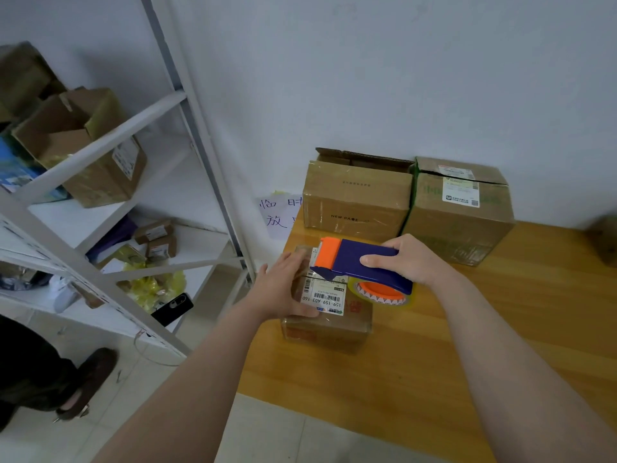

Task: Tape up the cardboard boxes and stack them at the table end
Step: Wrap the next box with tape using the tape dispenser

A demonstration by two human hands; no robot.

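Observation:
A small cardboard box with a white barcode label lies on the wooden table near its left edge. My left hand rests on the box's left side, fingers straight over the top and thumb along the near edge. My right hand grips a blue and orange tape dispenser just above the box, its orange blade end pointing left and the tape roll hanging over the box's right side. Two bigger cardboard boxes stand against the wall: one with an open top flap and a taped one.
A white metal shelf rack stands left of the table, holding cardboard boxes, yellow bags and a black phone. A handwritten paper note hangs on the wall. A person's shoe shows on the tiled floor at the lower left.

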